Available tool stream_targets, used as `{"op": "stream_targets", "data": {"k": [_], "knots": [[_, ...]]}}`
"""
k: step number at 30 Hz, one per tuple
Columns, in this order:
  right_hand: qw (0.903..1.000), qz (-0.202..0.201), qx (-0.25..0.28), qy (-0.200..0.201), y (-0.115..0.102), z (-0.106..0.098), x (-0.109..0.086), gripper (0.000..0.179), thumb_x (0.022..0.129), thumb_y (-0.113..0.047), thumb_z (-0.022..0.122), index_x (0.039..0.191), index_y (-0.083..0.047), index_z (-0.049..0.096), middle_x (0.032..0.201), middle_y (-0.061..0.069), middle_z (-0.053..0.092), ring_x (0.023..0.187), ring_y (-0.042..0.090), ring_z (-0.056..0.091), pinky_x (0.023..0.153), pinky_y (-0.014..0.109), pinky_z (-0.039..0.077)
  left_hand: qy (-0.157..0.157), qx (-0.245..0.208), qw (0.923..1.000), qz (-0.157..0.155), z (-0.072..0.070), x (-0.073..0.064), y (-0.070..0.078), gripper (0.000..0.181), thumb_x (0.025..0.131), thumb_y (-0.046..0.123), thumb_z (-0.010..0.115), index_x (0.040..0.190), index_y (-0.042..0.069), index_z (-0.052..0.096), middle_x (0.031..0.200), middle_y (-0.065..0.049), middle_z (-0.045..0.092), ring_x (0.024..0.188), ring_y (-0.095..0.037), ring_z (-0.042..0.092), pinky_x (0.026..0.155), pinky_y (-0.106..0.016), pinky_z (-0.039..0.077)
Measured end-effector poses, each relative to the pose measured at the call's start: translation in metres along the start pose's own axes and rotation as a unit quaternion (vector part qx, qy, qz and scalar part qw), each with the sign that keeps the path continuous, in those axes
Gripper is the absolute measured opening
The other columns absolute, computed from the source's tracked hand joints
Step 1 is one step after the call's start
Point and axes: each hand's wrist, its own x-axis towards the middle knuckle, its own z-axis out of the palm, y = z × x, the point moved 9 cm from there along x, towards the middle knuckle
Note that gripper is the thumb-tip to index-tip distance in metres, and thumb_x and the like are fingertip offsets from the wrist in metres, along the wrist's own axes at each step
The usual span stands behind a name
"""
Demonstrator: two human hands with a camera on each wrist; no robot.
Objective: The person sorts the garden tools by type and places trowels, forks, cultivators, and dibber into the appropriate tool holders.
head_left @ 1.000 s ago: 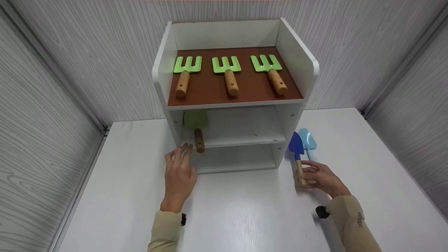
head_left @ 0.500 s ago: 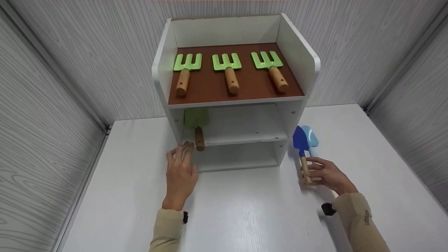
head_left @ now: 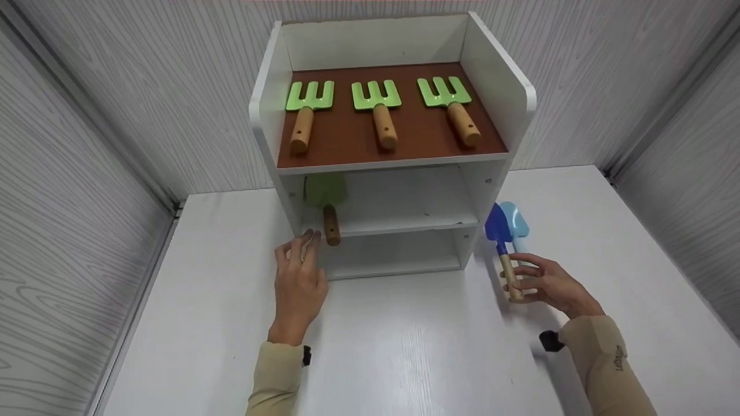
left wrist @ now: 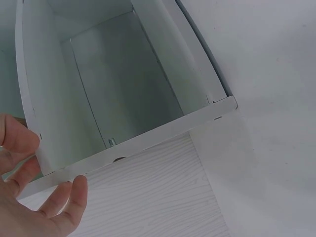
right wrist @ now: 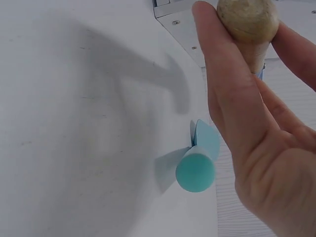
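My right hand holds a blue hand trowel by its wooden handle, above the table to the right of the white shelf unit. A light blue shovel lies partly behind it; the right wrist view shows its teal handle end below the hand. My left hand grips the front edge of the unit's left side panel, with fingers on both sides of that edge. Close by, a green trowel rests on the middle shelf, its brown handle jutting past the front.
Three green hand forks with wooden handles, left, middle and right, lie in a row on the brown top shelf. The unit stands on a white table between grey wood-grain walls.
My right hand has shifted a little rightward with the blue trowel, which tilts more to the left. The left hand keeps its place on the unit. The head view has tipped slightly downward.
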Motion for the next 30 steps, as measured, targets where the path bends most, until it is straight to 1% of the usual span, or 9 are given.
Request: {"op": "stream_targets", "data": {"k": [4,7,10,16,20,23,30], "knots": [[0.9997,-0.013,0.007,-0.020,-0.005,0.002,-0.002,0.056,0.094,0.005,0.064,0.145,-0.012,0.051,0.117,0.009,0.067,0.101,0.027,0.071,0.085,0.046,0.058,0.003,0.004,1.0000,0.003,-0.001,0.002,0.001,0.052,0.081,-0.017,0.058,0.132,-0.010,0.059,0.129,-0.022,0.057,0.112,-0.044,0.048,0.089,-0.051,0.052],[0.9990,-0.026,0.015,-0.033,-0.008,0.002,-0.004,0.054,0.094,0.007,0.063,0.142,-0.015,0.054,0.120,0.011,0.068,0.103,0.029,0.070,0.085,0.046,0.058,-0.001,0.005,1.0000,0.002,-0.001,0.003,0.001,0.052,0.081,-0.016,0.058,0.133,-0.009,0.059,0.130,-0.021,0.056,0.114,-0.043,0.047,0.089,-0.050,0.052],[0.9989,-0.032,0.010,-0.034,-0.010,0.002,-0.005,0.052,0.094,0.007,0.063,0.140,-0.017,0.056,0.120,0.011,0.067,0.104,0.030,0.070,0.084,0.046,0.058,-0.003,0.006,1.0000,-0.001,-0.001,0.005,0.000,0.052,0.082,-0.015,0.059,0.133,-0.009,0.059,0.130,-0.021,0.056,0.114,-0.044,0.047,0.089,-0.050,0.052],[0.9983,-0.040,-0.009,-0.040,-0.011,0.003,-0.010,0.051,0.095,0.005,0.062,0.139,-0.019,0.057,0.118,0.008,0.065,0.103,0.027,0.069,0.084,0.045,0.059,-0.004,0.008,0.9999,-0.005,-0.002,0.004,-0.001,0.054,0.081,-0.016,0.062,0.134,-0.009,0.058,0.131,-0.021,0.056,0.114,-0.044,0.047,0.089,-0.050,0.052],[0.9973,-0.052,-0.007,-0.051,-0.011,0.004,-0.015,0.052,0.095,0.007,0.061,0.137,-0.024,0.059,0.118,0.009,0.065,0.104,0.029,0.069,0.082,0.046,0.059,-0.005,0.004,1.0000,-0.007,-0.002,0.002,-0.001,0.053,0.081,-0.015,0.060,0.134,-0.008,0.058,0.131,-0.020,0.055,0.114,-0.043,0.046,0.087,-0.049,0.053],[0.9961,-0.062,-0.007,-0.062,-0.012,0.005,-0.018,0.053,0.095,0.008,0.060,0.137,-0.026,0.059,0.119,0.009,0.066,0.105,0.029,0.069,0.081,0.047,0.059,-0.005,0.001,0.9999,-0.010,-0.002,0.001,-0.001,0.053,0.081,-0.014,0.060,0.134,-0.008,0.058,0.130,-0.020,0.056,0.114,-0.042,0.046,0.087,-0.050,0.052],[0.9942,-0.077,-0.014,-0.073,-0.010,0.003,-0.024,0.057,0.095,0.008,0.058,0.136,-0.030,0.059,0.120,0.009,0.067,0.106,0.030,0.068,0.081,0.047,0.059,-0.009,0.010,0.9999,-0.009,-0.001,0.001,0.000,0.054,0.081,-0.013,0.065,0.134,-0.008,0.059,0.131,-0.020,0.056,0.115,-0.043,0.047,0.092,-0.050,0.051]]}}
